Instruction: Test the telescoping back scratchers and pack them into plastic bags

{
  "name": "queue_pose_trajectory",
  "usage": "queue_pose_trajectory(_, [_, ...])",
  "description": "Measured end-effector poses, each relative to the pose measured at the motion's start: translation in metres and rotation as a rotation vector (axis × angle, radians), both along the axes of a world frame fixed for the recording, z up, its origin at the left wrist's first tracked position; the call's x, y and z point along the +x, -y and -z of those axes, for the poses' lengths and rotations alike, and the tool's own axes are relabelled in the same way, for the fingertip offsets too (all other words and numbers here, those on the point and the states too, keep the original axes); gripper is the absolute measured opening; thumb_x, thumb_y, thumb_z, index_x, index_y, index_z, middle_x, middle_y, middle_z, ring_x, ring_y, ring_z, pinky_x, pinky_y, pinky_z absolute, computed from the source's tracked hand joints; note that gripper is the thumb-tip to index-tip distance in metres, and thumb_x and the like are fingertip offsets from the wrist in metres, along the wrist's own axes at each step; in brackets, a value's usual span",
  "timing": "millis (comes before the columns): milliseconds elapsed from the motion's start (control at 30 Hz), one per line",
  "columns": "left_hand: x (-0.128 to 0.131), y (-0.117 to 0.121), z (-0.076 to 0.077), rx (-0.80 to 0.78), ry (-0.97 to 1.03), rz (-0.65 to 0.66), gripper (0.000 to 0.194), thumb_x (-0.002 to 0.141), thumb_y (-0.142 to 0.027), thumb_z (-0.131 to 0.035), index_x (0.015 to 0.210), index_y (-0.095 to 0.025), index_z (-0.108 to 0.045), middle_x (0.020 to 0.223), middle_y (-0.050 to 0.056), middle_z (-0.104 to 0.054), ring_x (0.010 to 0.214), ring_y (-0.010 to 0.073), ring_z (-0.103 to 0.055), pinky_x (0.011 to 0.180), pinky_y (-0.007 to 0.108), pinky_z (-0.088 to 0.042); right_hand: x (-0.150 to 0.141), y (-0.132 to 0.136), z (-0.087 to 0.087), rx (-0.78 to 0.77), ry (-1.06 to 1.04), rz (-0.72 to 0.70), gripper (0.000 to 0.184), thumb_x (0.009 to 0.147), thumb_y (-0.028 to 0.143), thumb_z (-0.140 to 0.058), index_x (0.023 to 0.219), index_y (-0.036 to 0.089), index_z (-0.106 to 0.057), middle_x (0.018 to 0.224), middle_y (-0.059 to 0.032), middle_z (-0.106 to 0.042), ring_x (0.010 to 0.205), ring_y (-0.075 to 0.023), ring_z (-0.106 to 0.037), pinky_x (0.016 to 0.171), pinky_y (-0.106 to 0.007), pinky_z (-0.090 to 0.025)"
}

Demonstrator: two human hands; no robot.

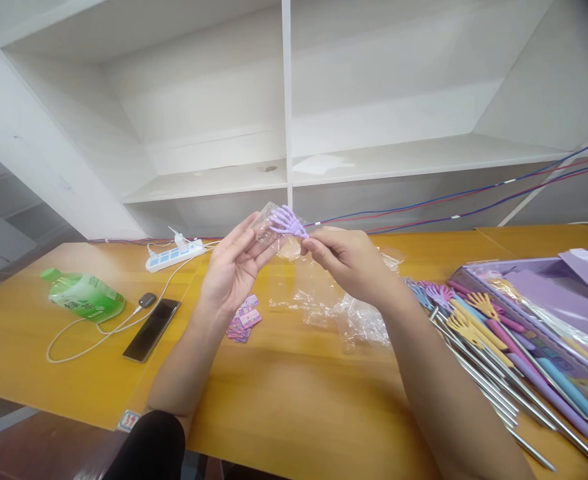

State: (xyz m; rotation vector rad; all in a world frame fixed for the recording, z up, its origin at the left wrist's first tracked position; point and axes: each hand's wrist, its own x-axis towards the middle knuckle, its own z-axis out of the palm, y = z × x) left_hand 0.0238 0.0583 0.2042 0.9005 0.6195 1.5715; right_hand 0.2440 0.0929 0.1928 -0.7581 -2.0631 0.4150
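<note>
Raised over the table, a purple hand-shaped back scratcher head (289, 223) lies partly inside or against a small clear plastic bag (262, 225). My left hand (231, 268) is closed on the bag, thumb against fingers. With thumb and forefinger my right hand (351, 261) pinches the scratcher at its neck; the rest of its handle is hidden. Beneath my hands, crumpled clear bags (359, 317) lie on the wood, and a little pile of pink and purple cards (245, 319) sits beside my left forearm.
Several back scratchers with metal rods (494, 373) lie at right beside a purple box (539, 263). At left are a green bottle (85, 295), a phone (151, 330), a small black device (147, 300) and a power strip (175, 255) with white cables. White shelving (288, 100) stands behind.
</note>
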Motion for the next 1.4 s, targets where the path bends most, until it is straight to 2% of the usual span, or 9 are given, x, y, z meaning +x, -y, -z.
queue_pose_trajectory(333, [0.003, -0.001, 0.007, 0.135, -0.145, -0.072, 0.042, 0.089, -0.026, -0.086, 0.127, -0.019, -0.071, 0.102, 0.007, -0.083, 0.101, 0.0220, -0.081, 0.101, 0.041, -0.067, -0.002, 0.002, 0.000, -0.125, 0.063, -0.077, 0.044, 0.111, 0.050, -0.048, 0.091, 0.022, -0.076, 0.072, 0.0010, -0.062, 0.069, -0.0120, -0.054, 0.070, -0.027, -0.038])
queue_pose_trajectory(500, [0.008, -0.005, 0.014, 0.146, -0.204, -0.119, 0.049, 0.085, -0.030, -0.089, 0.128, -0.022, -0.068, 0.094, 0.004, -0.081, 0.093, 0.0211, -0.081, 0.092, 0.039, -0.068, -0.003, 0.009, -0.005, -0.361, 0.101, -0.113, 0.049, 0.109, 0.057, -0.051, 0.082, 0.020, -0.068, 0.064, 0.0035, -0.056, 0.057, -0.0093, -0.048, 0.061, -0.027, -0.036])
queue_pose_trajectory(600, [0.009, -0.008, 0.019, 0.141, -0.237, -0.104, 0.052, 0.085, -0.032, -0.090, 0.131, -0.023, -0.066, 0.094, 0.004, -0.081, 0.091, 0.0204, -0.080, 0.089, 0.037, -0.068, -0.003, 0.011, -0.006, -0.522, 0.077, -0.147, 0.039, 0.106, 0.053, -0.057, 0.126, 0.022, -0.069, 0.067, 0.0055, -0.060, 0.056, -0.0104, -0.051, 0.059, -0.026, -0.039])
queue_pose_trajectory(667, [0.010, -0.009, 0.019, 0.127, -0.235, -0.095, 0.053, 0.084, -0.032, -0.090, 0.131, -0.024, -0.066, 0.094, 0.004, -0.080, 0.089, 0.0196, -0.079, 0.088, 0.036, -0.067, -0.002, 0.011, -0.006, -0.580, 0.052, -0.160, 0.064, 0.104, 0.054, -0.061, 0.158, 0.022, -0.050, 0.067, 0.0063, -0.061, 0.057, -0.0119, -0.051, 0.059, -0.027, -0.040])
queue_pose_trajectory(767, [0.011, -0.009, 0.019, 0.106, -0.197, -0.102, 0.047, 0.086, -0.034, -0.088, 0.127, -0.024, -0.068, 0.096, 0.004, -0.079, 0.090, 0.0192, -0.079, 0.092, 0.037, -0.066, -0.004, 0.010, -0.003, -0.604, 0.007, -0.156, 0.089, 0.101, 0.055, -0.065, 0.173, 0.019, -0.026, 0.066, 0.0067, -0.060, 0.059, -0.0134, -0.052, 0.059, -0.027, -0.041])
queue_pose_trajectory(933, [0.017, -0.009, 0.021, 0.120, -0.151, -0.147, 0.047, 0.089, -0.036, -0.086, 0.129, -0.027, -0.064, 0.100, 0.004, -0.080, 0.104, 0.0238, -0.080, 0.097, 0.038, -0.064, -0.015, 0.010, 0.003, -0.626, 0.008, -0.158, 0.093, 0.101, 0.050, -0.065, 0.175, 0.017, -0.020, 0.066, 0.0066, -0.062, 0.061, -0.0146, -0.055, 0.061, -0.029, -0.044])
queue_pose_trajectory(1167, [0.019, -0.015, 0.027, 0.090, -0.113, -0.150, 0.057, 0.085, -0.030, -0.089, 0.135, -0.027, -0.063, 0.118, 0.008, -0.082, 0.111, 0.0247, -0.080, 0.101, 0.036, -0.063, -0.037, 0.015, 0.007, -0.673, -0.060, -0.137, 0.073, 0.103, 0.047, -0.064, 0.164, 0.017, -0.038, 0.058, 0.0087, -0.056, 0.058, -0.0144, -0.052, 0.062, -0.029, -0.042])
queue_pose_trajectory(1300, [0.015, -0.019, 0.025, 0.120, -0.082, -0.221, 0.055, 0.086, -0.029, -0.088, 0.134, -0.029, -0.062, 0.119, 0.007, -0.081, 0.110, 0.0228, -0.080, 0.101, 0.036, -0.062, -0.039, 0.015, 0.008, -0.705, -0.077, -0.141, 0.076, 0.101, 0.051, -0.066, 0.164, 0.022, -0.035, 0.067, 0.0083, -0.058, 0.060, -0.0141, -0.052, 0.058, -0.028, -0.040])
queue_pose_trajectory(1400, [0.003, -0.023, 0.019, 0.193, -0.063, -0.320, 0.050, 0.088, -0.028, -0.086, 0.132, -0.030, -0.061, 0.120, 0.005, -0.080, 0.104, 0.0197, -0.080, 0.099, 0.035, -0.063, -0.031, 0.010, 0.011, -0.657, 0.080, -0.193, 0.050, 0.105, 0.054, -0.058, 0.144, 0.024, -0.055, 0.081, 0.0032, -0.066, 0.066, -0.0138, -0.056, 0.060, -0.029, -0.041])
